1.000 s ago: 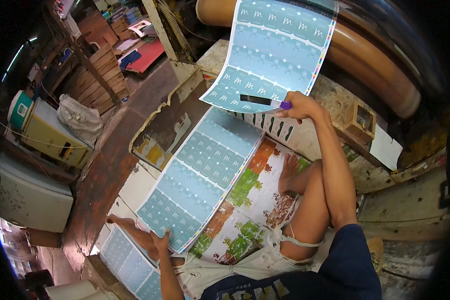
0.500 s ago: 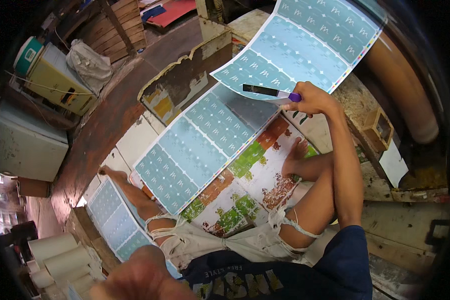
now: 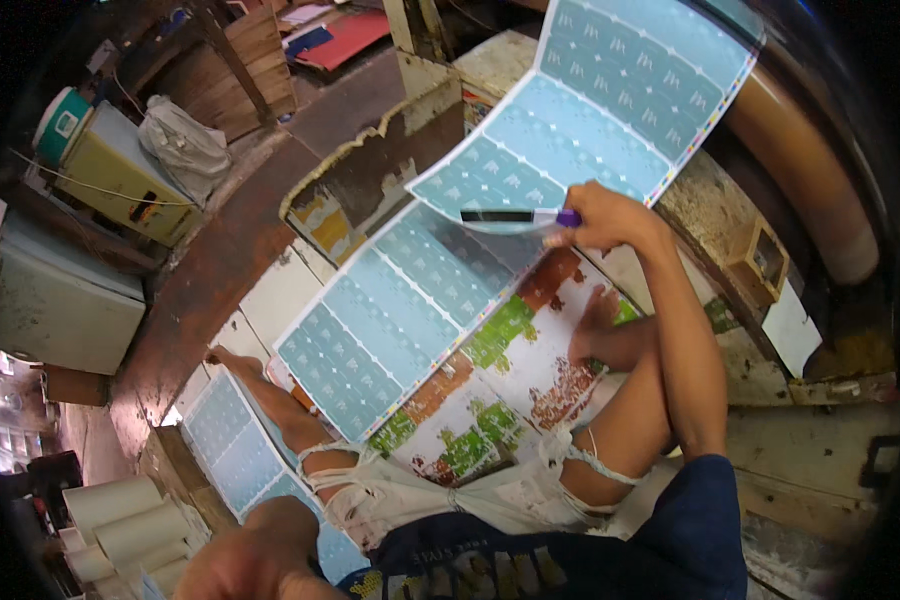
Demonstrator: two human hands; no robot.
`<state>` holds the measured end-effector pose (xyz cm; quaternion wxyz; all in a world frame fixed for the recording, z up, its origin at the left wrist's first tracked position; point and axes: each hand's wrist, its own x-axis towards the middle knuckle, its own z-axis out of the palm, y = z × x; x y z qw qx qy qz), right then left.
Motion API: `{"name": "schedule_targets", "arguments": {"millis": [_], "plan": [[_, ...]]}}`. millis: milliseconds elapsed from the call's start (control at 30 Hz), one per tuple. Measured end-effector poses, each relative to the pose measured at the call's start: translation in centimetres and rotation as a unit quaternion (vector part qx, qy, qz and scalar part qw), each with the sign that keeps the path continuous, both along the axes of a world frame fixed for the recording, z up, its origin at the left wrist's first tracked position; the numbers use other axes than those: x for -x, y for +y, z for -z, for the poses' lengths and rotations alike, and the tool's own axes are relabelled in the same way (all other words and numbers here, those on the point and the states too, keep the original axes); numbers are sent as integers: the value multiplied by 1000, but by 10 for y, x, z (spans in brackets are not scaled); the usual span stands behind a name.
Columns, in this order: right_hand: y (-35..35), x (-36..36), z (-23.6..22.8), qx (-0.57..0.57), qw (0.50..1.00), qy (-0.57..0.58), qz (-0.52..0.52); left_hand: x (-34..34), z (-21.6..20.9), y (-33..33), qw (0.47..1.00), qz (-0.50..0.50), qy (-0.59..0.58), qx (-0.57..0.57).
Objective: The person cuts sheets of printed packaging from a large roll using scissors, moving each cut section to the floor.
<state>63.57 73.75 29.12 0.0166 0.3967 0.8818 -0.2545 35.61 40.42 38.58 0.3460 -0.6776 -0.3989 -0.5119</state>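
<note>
My right hand (image 3: 608,216) is closed around a flat tool with a long dark end and a purple handle (image 3: 510,216); its exact kind is unclear. The fingers are also at the lower edge of a curved teal printed sheet (image 3: 615,100), which rises toward the upper right. Beneath it, another teal and light-blue printed sheet (image 3: 395,290) lies between my legs, partly shaded by the upper one. At the lower left, my left hand (image 3: 260,555) is close and blurred; its fingers cannot be made out. More blue printed sheets (image 3: 235,430) are beside my left leg.
Green, brown and white worn printed boards (image 3: 490,400) are under the sheets. A wooden box with a ragged rim (image 3: 370,165) stands ahead. To the right are a thick brown cylinder (image 3: 810,170) and a small wooden frame (image 3: 757,258). Paper rolls (image 3: 120,510) lie lower left.
My right hand has moved slightly down and left with the tool, which is now more level. The upper sheet's lower edge has come down with it.
</note>
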Motion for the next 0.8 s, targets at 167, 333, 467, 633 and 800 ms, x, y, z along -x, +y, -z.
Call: {"name": "schedule_targets", "arguments": {"millis": [167,333,467,633,800], "plan": [[-32,2,-21,70,996,25,-41,60,143,52,895,-71,-394,196],[-65,37,-27,158,971,-42,-175,20,211,102,455,145,-786,392],[-80,56,-5,172,960,-63,-214,-50,198,121,162,381,-814,408],[-83,56,-23,238,941,-51,-233,-46,250,104,248,353,-825,365],[-30,18,-33,270,960,-6,-75,-39,245,75,340,268,-779,453]]}}
